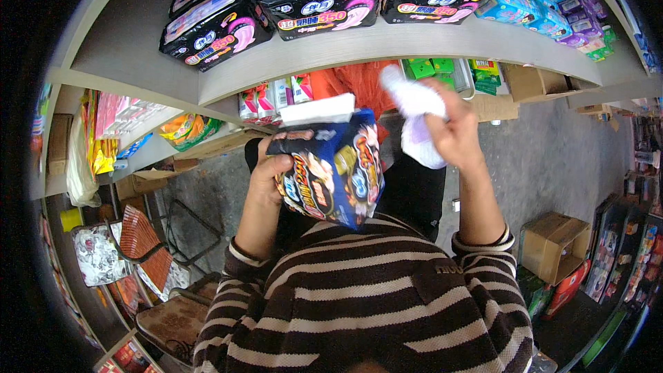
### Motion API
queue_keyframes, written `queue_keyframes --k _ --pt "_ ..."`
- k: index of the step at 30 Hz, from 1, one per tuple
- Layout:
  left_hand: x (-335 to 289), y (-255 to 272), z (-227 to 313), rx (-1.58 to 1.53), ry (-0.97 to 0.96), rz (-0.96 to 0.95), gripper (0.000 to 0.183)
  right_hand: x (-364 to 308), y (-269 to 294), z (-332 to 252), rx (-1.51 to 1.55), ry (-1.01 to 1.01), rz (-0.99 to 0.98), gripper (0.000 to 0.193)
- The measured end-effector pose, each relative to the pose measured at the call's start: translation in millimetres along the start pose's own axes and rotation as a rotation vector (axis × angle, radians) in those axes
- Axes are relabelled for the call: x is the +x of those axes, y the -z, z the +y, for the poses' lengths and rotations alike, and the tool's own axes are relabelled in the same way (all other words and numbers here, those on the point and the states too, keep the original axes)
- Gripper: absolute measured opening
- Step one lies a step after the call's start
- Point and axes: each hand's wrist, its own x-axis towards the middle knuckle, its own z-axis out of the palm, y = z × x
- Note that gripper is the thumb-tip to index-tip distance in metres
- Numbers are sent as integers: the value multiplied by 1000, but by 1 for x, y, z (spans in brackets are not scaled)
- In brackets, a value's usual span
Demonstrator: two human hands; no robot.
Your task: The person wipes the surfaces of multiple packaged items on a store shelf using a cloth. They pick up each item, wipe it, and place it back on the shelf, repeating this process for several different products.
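My left hand (266, 174) grips a dark blue and black pack of sanitary pads (328, 173) by its left side, thumb on the front. The pack is tilted in front of my chest. A flat white piece (318, 110) shows along its far edge; whether it is part of the pack I cannot tell. To the right, apart from the pack, my right hand (456, 128) is closed on a white cloth (423, 146). Its ends hang out on both sides of my fingers, smeared by motion.
Black pad packs (328, 7) and light blue packs (511, 3) stand on the shelf (290, 62) ahead. Below it lie a red plastic bag (338, 83) and green boxes (431, 67). A chair (173, 318) stands at left, an open carton (556, 245) at right.
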Motion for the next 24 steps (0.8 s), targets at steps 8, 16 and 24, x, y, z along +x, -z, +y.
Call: queue_keyframes --k 8,16,24 --pt "30 -23 -2 442 -183 301 53 -29 -55 -16 -54 167 -322 68" --pt "22 -10 -10 158 -151 -32 36 -12 -56 45 1040 -453 -99 49" --pt "26 13 -46 -325 179 -129 57 -30 -85 34 1176 -551 -184 22"
